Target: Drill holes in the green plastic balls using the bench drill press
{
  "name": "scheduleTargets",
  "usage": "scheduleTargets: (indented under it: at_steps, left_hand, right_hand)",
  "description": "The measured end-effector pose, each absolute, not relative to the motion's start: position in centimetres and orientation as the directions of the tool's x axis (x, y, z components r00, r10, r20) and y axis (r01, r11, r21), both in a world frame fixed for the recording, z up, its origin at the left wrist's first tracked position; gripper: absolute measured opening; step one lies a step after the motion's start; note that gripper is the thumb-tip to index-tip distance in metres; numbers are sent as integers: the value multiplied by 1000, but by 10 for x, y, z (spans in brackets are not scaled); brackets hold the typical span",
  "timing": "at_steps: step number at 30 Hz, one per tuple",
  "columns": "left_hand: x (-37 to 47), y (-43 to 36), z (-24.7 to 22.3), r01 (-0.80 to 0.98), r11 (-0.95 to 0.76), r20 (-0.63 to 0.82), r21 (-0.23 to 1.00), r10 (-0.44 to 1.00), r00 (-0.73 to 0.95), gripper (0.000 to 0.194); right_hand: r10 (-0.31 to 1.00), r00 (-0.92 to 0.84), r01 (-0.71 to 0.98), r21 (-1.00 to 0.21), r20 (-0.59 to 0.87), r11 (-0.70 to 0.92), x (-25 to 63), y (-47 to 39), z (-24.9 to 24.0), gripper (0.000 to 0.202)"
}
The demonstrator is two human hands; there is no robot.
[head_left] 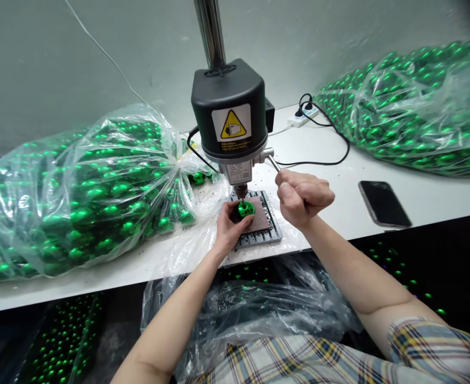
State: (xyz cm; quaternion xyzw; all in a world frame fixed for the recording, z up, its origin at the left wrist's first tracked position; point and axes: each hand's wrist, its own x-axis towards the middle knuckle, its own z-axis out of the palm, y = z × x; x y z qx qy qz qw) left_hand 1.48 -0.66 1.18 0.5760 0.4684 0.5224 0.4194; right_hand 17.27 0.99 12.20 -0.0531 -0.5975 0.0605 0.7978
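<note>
Between the thumb and fingers of my left hand (232, 226) is a shiny green ball (246, 209), like a Christmas bauble. It rests on a brownish square pad (259, 217) over the slotted metal base (275, 232) of a bench drill press (230, 117). The chuck (241, 191) is right above the ball, and the bit meets its top; how deep it sits I cannot tell. My right hand (302, 196) is closed in a fist around the feed lever (274, 162) on the press's right side. Dark shavings are scattered over the base.
A clear bag of green balls (79, 197) lies at left, another bag (414, 112) at back right. A phone (384, 204) lies near the table's right front edge. A power strip (304, 114) with black cables stands behind. Clear plastic (251, 309) hangs over my lap.
</note>
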Motion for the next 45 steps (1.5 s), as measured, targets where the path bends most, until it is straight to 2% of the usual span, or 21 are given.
scheduleTargets:
  at_steps: [4,7,9,11,13,14,16,18,20,21,22,24,26,28,32,36,38,39,42,43,45]
  left_hand:
    - [16,-6,13,107,-200,199,974,980,19,49]
    - [10,-20,27,196,-209,227,958,971,-72,44]
    - [0,-43,41,300,-227,256,926,965,-59,36]
    - [-14,-75,55,438,-286,224,852,956,189,30]
    - [-28,-108,64,588,-395,30,706,846,532,31]
    - [-34,-123,67,648,-451,-97,614,771,629,32]
    - [-44,-140,71,690,-538,-293,484,643,707,33]
    - [-52,-135,75,660,-542,-303,520,605,736,31]
    - [-59,-103,80,604,-491,-135,627,696,706,26]
    - [-62,-78,82,597,-462,-6,657,788,616,25]
    - [-64,-49,84,619,-448,110,645,856,505,25]
    - [-68,15,84,740,-346,222,577,938,266,26]
    - [-70,73,80,864,-170,193,474,977,87,28]
    - [-70,116,73,884,-114,180,453,983,34,33]
    - [-71,152,60,877,-96,171,471,985,16,45]
    - [-75,146,61,858,-83,139,507,990,14,39]
    - [-78,129,68,807,-71,111,586,994,7,38]
    - [-79,116,72,728,-65,94,682,996,1,40]
    - [-80,71,82,194,28,-29,981,1000,-1,47]
    - [-78,55,84,-4,90,-90,996,996,22,48]
    - [-70,26,81,-251,205,-191,946,979,78,48]
  right_hand:
    - [417,435,-84,-426,798,901,168,19,171,48]
    - [661,338,-180,-643,670,744,169,38,212,46]
    - [741,286,-222,-710,608,668,172,50,226,47]
    - [761,275,-238,-726,587,645,173,56,230,48]
    - [755,289,-242,-718,588,652,173,58,228,47]
    - [750,297,-242,-713,591,658,173,57,226,47]
    - [736,308,-233,-702,603,673,172,55,224,50]
    - [717,313,-218,-687,623,693,172,54,224,53]
    - [700,312,-208,-673,642,710,172,55,224,54]
    - [694,310,-204,-667,650,716,172,55,224,55]
    - [689,308,-199,-664,656,721,172,56,224,55]
    - [687,306,-188,-666,659,722,173,58,223,55]
    - [686,316,-179,-669,655,721,173,59,222,55]
    - [688,330,-176,-674,646,717,172,58,221,55]
    - [699,336,-180,-686,631,706,168,53,223,54]
    - [683,367,-187,-669,631,719,166,50,226,55]
    - [688,354,-178,-676,634,715,167,50,226,54]
    - [691,345,-175,-680,635,712,168,50,226,53]
    - [691,350,-182,-677,633,713,169,51,227,50]
    - [689,358,-187,-674,631,714,169,50,227,49]
    - [690,374,-201,-672,620,712,168,48,229,49]
